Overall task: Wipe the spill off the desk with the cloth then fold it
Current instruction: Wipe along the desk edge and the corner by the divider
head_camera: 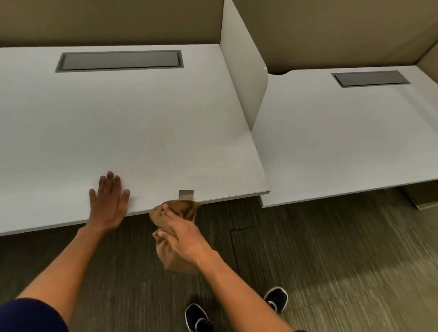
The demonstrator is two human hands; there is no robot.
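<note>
A bunched brown cloth hangs in my right hand, just off the front edge of the light grey desk. The cloth's top touches the desk edge below a small grey tab. My left hand lies flat on the desk near its front edge, fingers spread, holding nothing. I see no spill on the desk surface.
A white divider panel stands at the desk's right side, with a second desk beyond it. Each desk has a grey cable hatch at the back. Tan partition walls rise behind. My dark shoes stand on the carpet.
</note>
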